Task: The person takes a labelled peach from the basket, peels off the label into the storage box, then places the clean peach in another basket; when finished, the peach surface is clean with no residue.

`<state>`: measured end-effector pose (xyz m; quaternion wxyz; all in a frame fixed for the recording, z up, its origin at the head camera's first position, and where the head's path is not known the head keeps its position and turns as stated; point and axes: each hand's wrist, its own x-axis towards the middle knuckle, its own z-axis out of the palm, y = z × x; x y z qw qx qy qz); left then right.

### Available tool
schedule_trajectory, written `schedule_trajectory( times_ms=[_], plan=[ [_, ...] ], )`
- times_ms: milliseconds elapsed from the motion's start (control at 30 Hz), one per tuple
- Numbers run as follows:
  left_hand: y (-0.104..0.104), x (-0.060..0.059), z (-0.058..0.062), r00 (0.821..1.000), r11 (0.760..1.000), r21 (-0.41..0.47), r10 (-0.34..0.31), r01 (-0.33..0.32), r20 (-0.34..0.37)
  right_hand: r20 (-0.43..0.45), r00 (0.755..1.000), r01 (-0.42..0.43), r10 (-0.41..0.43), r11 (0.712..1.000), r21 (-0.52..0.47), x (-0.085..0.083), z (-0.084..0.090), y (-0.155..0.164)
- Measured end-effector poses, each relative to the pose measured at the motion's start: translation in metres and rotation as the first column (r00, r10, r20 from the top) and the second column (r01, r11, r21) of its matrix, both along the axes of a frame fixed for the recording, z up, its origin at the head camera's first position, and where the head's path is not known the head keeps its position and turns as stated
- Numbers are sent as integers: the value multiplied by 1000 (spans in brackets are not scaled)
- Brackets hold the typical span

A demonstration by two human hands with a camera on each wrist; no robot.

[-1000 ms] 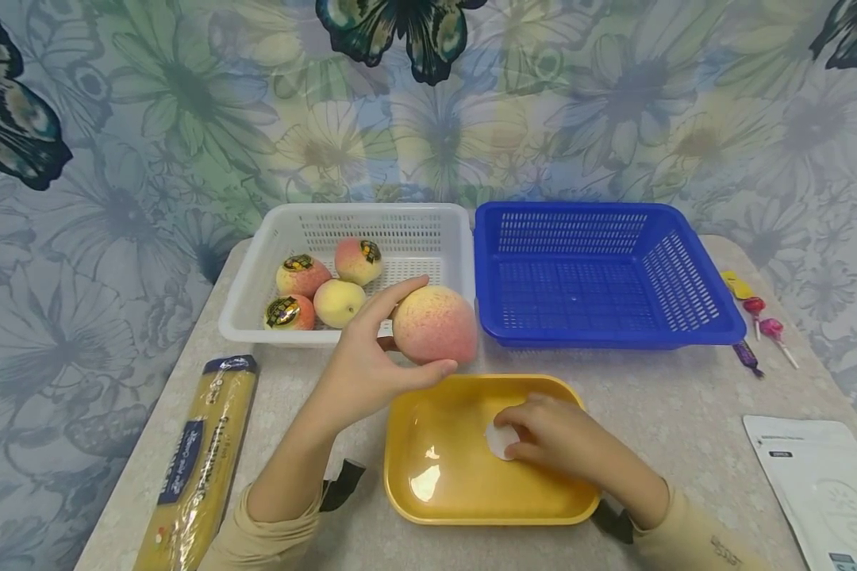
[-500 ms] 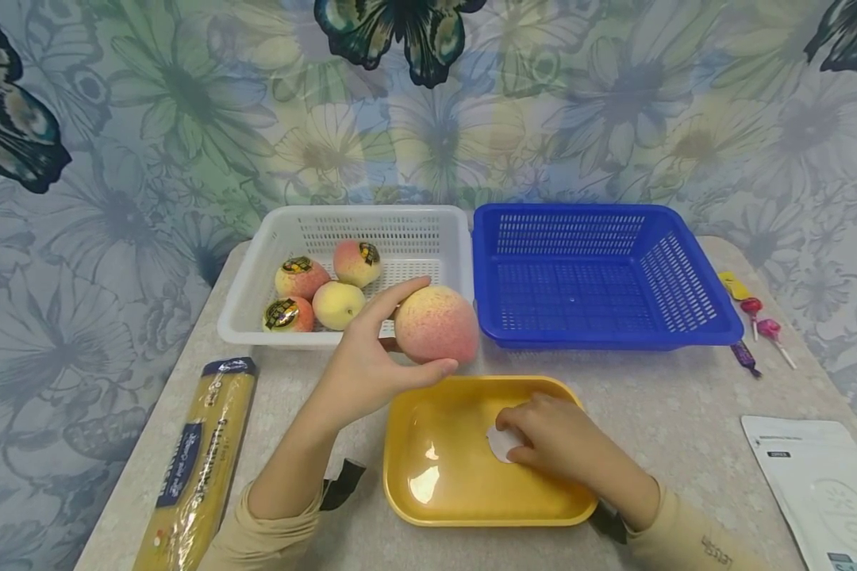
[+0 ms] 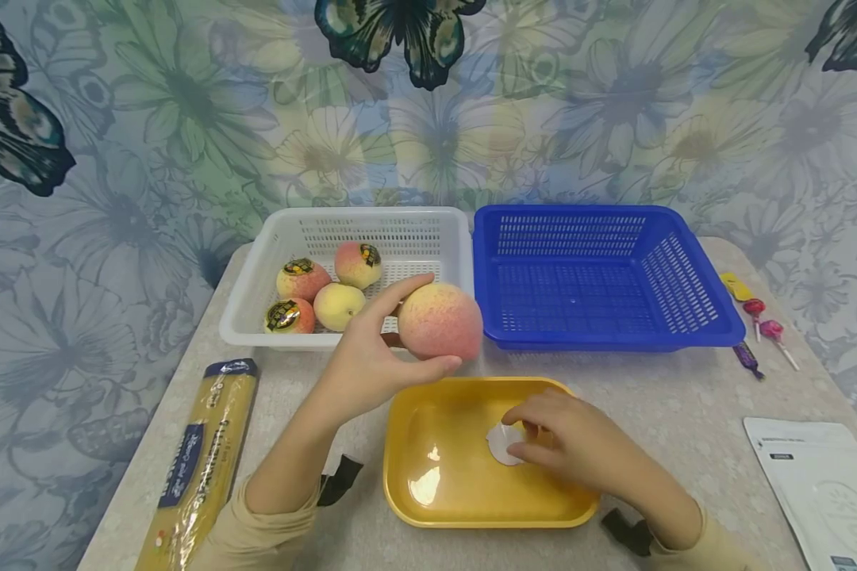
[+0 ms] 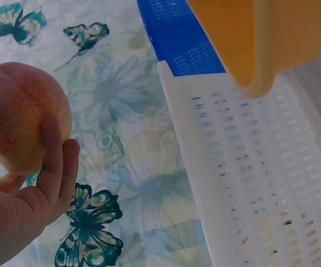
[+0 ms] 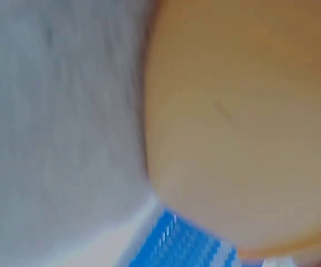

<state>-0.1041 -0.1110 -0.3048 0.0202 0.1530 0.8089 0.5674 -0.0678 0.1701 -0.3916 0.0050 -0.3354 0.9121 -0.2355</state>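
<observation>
My left hand (image 3: 367, 365) grips a yellow-pink peach (image 3: 440, 321) between thumb and fingers, raised over the far edge of the yellow tray (image 3: 436, 396). In the left wrist view the same peach (image 4: 24, 117) sits against the fingers. On the tray floor lies a small white round piece (image 3: 503, 446), flat like a sticker. My right hand (image 3: 571, 440) is at its right side, thumb and index finger apart, their tips overlapping its edge. Several peaches (image 3: 339, 307), most with black-and-gold stickers, lie in the white basket (image 3: 421, 230). The right wrist view is blurred and mostly filled by the tray (image 5: 243, 139).
A blue basket (image 3: 571, 293) stands right of the white one. A yellow pack of spaghetti (image 3: 207, 460) lies at the left. Lollipops (image 3: 771, 329) and other small wrapped sweets are by the right edge, with a white pouch (image 3: 821, 484) nearer the front.
The right thumb and index finger have spread apart and moved slightly right, uncovering more of the white piece. The left hand and its peach have stayed nearly still.
</observation>
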Motion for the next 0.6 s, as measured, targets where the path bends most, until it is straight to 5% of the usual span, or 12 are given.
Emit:
schedule_trajectory(
  times_ms=[133,267,400,600],
  plan=[
    [3,-3,5,1000,1000,-26,-4,4,-9,-66,991,105,-115,985,-138,-6,12,20],
    [10,-6,11,1000,1000,-19,-21,21,-5,-119,959,218,-256,940,-264,-20,19,46],
    [20,-11,15,999,999,-18,-44,44,4,-164,906,315,-390,881,-353,-34,20,74],
    [42,-24,16,996,996,-31,-85,85,0,-114,814,487,-570,776,-400,-50,16,114]
  ],
)
